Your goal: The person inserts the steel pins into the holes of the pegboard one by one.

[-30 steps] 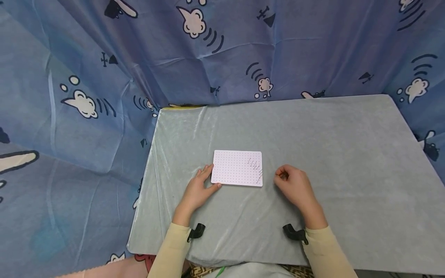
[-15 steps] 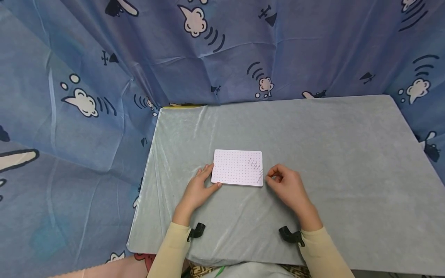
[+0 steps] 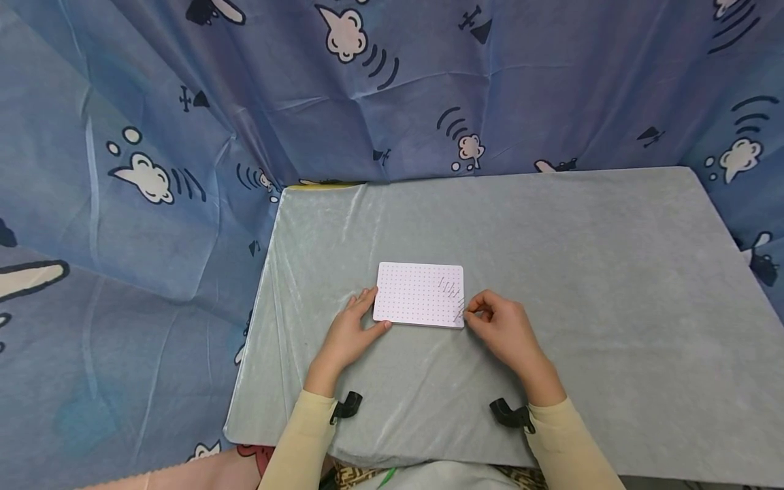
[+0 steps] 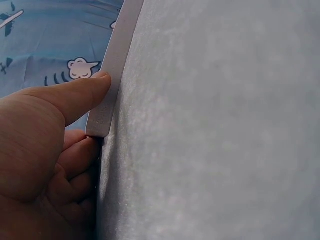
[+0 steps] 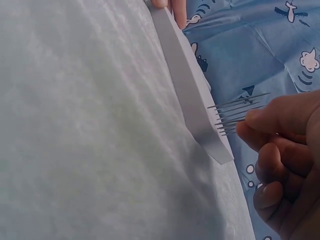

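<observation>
A white pegboard [image 3: 407, 294] with rows of small holes lies flat on the cloth-covered table. Thin metal pins [image 5: 232, 106] stand upright in its right part, several together. My left hand [image 3: 346, 339] holds the board's near left corner, thumb against the front side and fingers along the left edge; the left wrist view shows the thumb on the board's side wall [image 4: 102, 117]. At the right edge, my right hand [image 3: 507, 333] pinches a thin metal pin between thumb and forefinger, its other fingers curled. The fingertips partly hide that pin, so whether its lower end sits in a hole is unclear.
Pale grey-green cloth [image 3: 582, 272] covers the table, with light creases on the left. A blue printed curtain [image 3: 392, 88] hangs behind the table and on both sides. Each forearm carries a black wrist camera mount [image 3: 510, 414] over a cream sleeve.
My right hand has moved left to the board's right edge, thumb and forefinger staying together. The left hand and the board have kept their places, apart from a slight shift of the view.
</observation>
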Motion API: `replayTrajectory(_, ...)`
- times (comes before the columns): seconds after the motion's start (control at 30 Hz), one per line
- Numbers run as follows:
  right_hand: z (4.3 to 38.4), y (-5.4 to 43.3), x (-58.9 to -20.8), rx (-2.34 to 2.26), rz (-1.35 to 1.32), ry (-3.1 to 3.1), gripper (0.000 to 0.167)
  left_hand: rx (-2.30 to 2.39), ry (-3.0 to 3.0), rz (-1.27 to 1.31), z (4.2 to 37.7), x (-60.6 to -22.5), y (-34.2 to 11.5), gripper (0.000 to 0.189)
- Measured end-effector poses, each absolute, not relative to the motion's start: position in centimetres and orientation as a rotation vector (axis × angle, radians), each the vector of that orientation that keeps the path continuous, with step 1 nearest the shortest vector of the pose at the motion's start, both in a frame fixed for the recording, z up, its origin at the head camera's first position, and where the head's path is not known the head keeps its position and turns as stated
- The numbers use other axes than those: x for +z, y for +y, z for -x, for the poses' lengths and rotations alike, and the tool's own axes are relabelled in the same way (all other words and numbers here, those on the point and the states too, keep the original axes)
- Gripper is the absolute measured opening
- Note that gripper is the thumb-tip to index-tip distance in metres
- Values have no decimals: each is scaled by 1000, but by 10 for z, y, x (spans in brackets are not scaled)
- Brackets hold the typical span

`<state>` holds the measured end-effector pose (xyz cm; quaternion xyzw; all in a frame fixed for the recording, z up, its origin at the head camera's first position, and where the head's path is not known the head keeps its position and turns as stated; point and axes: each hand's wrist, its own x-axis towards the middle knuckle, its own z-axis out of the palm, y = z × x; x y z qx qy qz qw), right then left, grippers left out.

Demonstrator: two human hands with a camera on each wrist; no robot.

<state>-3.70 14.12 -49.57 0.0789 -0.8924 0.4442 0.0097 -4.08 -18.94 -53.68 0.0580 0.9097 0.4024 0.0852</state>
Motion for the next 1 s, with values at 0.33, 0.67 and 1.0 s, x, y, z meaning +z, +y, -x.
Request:
replayTrajectory(0.33,34,139,-496,1317,-268,-2816,13,1188,2718,-193,39,-537,-188,83)
replayTrajectory(0.67,31,139,-494,1199,-270,-2840,11,1202,2708,-214,40,-536,-185,83)
replayTrajectory(1.0,33,140,-494,1165,-315,-2927,6,1162,2676,-210,36,-535,-195,86)
